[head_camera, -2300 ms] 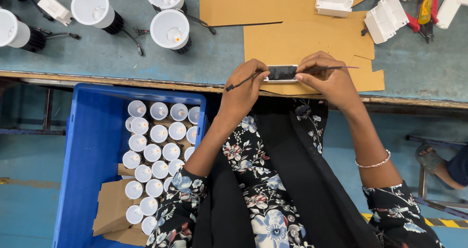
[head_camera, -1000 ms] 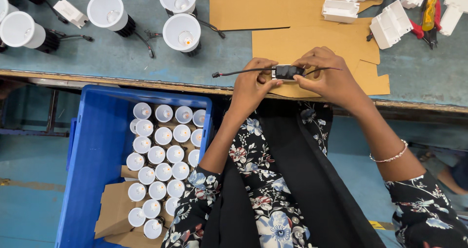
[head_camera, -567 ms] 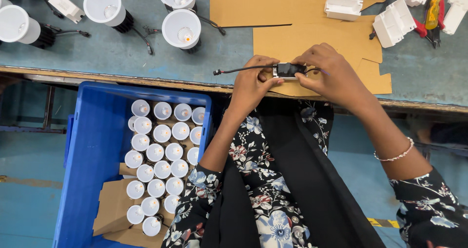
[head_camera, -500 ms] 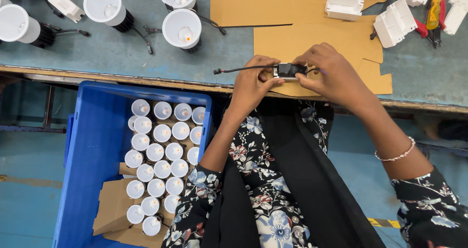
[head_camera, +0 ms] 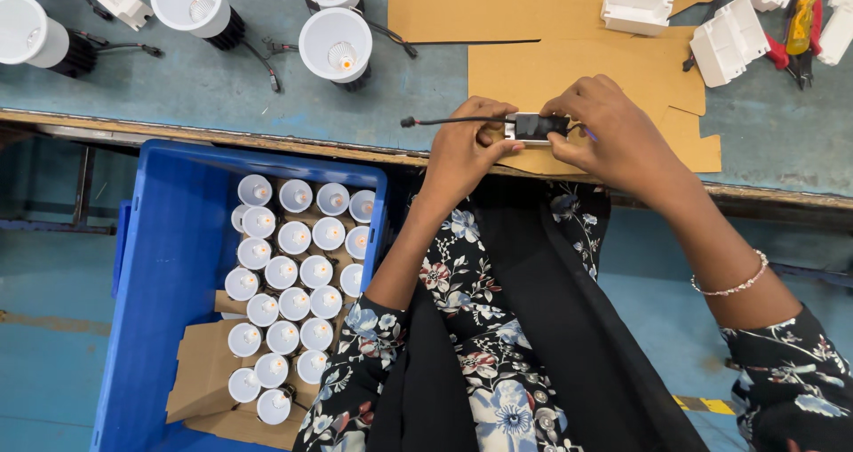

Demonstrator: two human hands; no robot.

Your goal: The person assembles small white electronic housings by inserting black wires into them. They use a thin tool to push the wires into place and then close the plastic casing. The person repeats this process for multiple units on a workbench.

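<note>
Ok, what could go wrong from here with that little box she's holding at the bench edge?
The small white box is pinched between left hand and right hand right over the bench edge; a slip could drop it. Its black lead sticks out loose and might snag.

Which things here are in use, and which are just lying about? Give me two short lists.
In use:
left hand
right hand
small white box held between both hands
black lead coming off it
cardboard sheet under the hands

Lying about:
white lamps on the bench
blue crate of lamps
white casings
screwdriver
</note>
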